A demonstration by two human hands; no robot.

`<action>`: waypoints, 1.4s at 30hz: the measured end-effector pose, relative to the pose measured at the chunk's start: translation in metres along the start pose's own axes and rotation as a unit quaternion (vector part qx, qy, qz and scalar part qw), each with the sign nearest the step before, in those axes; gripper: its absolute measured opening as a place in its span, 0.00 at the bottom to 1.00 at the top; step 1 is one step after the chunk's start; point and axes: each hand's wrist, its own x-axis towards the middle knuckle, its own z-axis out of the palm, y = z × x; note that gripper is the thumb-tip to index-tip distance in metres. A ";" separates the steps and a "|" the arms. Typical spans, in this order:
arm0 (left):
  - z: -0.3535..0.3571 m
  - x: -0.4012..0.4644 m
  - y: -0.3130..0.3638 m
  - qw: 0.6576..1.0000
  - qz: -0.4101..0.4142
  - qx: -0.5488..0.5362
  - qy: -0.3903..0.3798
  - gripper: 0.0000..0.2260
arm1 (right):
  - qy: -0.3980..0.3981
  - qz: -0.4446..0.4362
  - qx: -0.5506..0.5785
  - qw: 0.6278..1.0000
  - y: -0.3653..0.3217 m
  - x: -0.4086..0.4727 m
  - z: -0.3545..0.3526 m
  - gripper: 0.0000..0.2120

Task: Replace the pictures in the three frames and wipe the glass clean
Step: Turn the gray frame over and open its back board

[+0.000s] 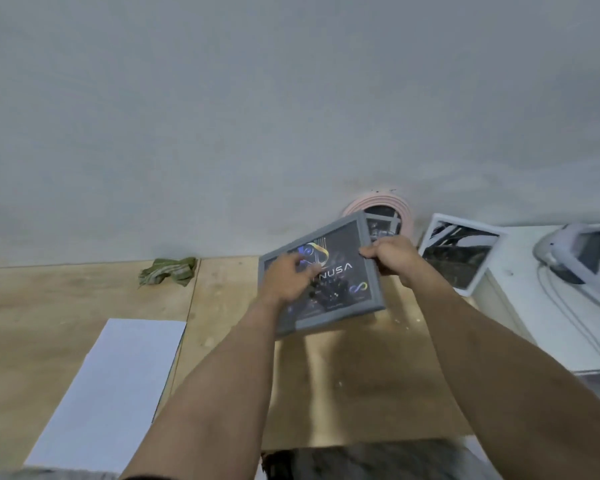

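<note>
Grey frame (340, 271) with a dark "NUSA" print is held tilted above the wooden table (84, 299), both hands on it. Right hand (392, 254) pinches its right edge; left hand (288, 278) lies across the glass, fingers curled at the left edge. Round pink frame (378, 206) and white frame (465, 251) lean on the wall behind. Green cloth (168, 270) bunched far left, white sheet (115, 386) nearer.

Hidden, cropped and blurred areas

The left hand (286, 278) covers the first letters of the print in the grey frame (340, 292); small text below is unreadable. The frame hides most of the pink round frame (407, 216). The white device (575, 251) is cropped by the right edge. The white frame (430, 233) picture is blurred.
</note>
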 end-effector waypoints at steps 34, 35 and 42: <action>-0.058 -0.137 -0.210 0.905 -0.309 -0.274 0.101 0.08 | 0.066 0.118 -0.073 0.988 0.137 -0.080 0.103 0.13; -0.052 -0.139 -0.220 0.906 -0.319 -0.259 0.100 0.12 | 0.064 0.118 -0.106 0.985 0.152 -0.076 0.111 0.13; -0.029 -0.140 -0.257 0.922 -0.342 -0.158 0.090 0.14 | 0.070 0.158 -0.116 0.978 0.185 -0.094 0.144 0.14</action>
